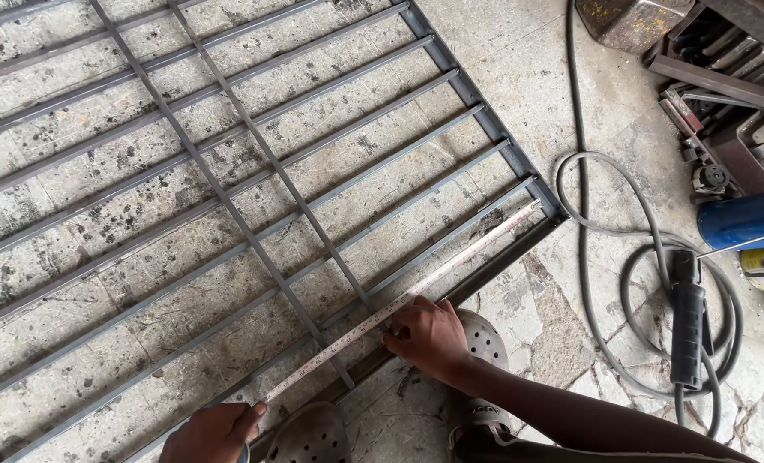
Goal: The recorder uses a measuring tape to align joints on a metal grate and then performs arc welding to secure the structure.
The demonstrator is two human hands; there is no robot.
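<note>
- My right hand [429, 336] presses down on a tape measure [403, 303], fingers together and curled, pinning the blade against the near edge of a grey metal grille [227, 184].
- My left hand [213, 433] sits at the bottom edge of view, fingers closed around the tape's case end; the case itself is hidden.
- The tape runs diagonally along the grille's near rail, its far tip reaching the grille's right corner.
- The grille lies flat on a stained concrete floor [519, 77].
- Two perforated grey clogs [483, 339] show beside my hands.
- A coiled grey cable [622, 283] with a black handle [687, 330] lies well apart, to the right.
</note>
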